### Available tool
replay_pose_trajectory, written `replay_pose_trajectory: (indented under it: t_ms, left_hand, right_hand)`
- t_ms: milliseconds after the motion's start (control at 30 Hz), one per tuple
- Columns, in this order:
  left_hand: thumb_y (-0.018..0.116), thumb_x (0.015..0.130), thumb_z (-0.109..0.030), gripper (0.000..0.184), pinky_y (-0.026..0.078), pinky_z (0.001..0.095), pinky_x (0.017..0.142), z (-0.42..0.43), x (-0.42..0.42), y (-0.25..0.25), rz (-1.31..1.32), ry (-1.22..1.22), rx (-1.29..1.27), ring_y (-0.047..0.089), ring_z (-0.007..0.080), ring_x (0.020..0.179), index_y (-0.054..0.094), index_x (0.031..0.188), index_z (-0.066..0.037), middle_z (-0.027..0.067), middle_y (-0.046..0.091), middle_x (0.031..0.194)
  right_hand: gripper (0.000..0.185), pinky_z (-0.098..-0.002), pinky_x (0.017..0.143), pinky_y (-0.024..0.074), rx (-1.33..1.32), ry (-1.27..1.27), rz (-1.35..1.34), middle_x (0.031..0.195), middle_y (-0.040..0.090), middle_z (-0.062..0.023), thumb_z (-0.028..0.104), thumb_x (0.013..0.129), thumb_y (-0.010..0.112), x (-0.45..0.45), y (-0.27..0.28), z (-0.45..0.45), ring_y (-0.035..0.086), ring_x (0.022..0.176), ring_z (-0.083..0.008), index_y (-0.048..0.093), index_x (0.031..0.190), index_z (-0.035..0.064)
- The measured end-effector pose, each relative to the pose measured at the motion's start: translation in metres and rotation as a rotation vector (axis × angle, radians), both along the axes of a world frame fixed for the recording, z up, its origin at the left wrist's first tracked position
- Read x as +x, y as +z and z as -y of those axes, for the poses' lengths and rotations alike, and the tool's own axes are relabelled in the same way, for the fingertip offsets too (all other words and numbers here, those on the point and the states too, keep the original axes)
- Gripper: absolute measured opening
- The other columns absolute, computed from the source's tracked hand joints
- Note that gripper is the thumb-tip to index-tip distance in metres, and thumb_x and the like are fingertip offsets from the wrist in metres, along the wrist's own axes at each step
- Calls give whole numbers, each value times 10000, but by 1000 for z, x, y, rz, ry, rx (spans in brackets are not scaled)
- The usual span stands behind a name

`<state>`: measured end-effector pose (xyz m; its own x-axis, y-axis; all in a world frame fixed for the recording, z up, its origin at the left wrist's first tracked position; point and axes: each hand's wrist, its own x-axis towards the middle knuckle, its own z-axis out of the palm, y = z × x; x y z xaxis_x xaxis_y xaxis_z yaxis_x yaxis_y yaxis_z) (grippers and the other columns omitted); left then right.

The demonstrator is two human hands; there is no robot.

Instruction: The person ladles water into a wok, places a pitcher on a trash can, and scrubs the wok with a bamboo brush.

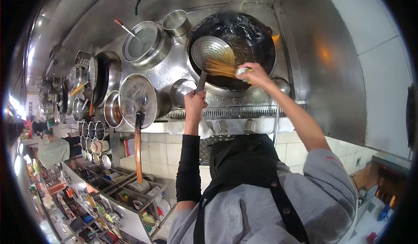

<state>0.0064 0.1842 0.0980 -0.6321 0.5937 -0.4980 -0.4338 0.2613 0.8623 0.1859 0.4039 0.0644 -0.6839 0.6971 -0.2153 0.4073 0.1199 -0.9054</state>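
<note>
My left hand (195, 102) is closed round the handle of a perforated metal ladle (212, 50), whose round bowl lies over the left part of a large dark wok (257, 48). In my right hand (256, 75) is a bamboo brush (221, 68), gripped at its pale bound end. The brush's bristles point left and meet the lower edge of the ladle's bowl. Dark liquid shows in the wok beneath them.
Left of the wok stand a pot of liquid (141, 41) with a ladle in it and a small metal pot (176, 22). A wooden-handled strainer (138, 100) lies farther left. A co-worker (54, 150) is at the far left.
</note>
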Motion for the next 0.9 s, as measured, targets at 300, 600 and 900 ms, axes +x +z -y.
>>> replay_pose_trajectory:
  t_ms: [300,600,900]
  left_hand:
    - [589,862,-34,449,492,461,668,24,48,51,-1210,-70,-156,665,383,722,475,1283,68,286,650,874]
    - [529,968,-117,115,249,192,386,115,39,74,377,484,342,318,31,503,487,942,-14,19,474,732]
    - [453,992,-121,166,302,187,395,192,54,-48,1103,587,699,338,63,498,429,969,41,63,451,789]
  right_hand:
    - [512,-482,791,541,693,51,404,932,652,-276,130,754,626,53,91,9,652,873,-439,565,1258,67]
    - [412,-475,754,547,803,-13,388,939,655,-191,155,736,635,-32,27,-83,654,915,-361,574,1138,89]
    - [436,-355,788,521,-54,-75,12,960,702,-148,246,684,792,-48,15,29,680,879,-284,661,1071,94]
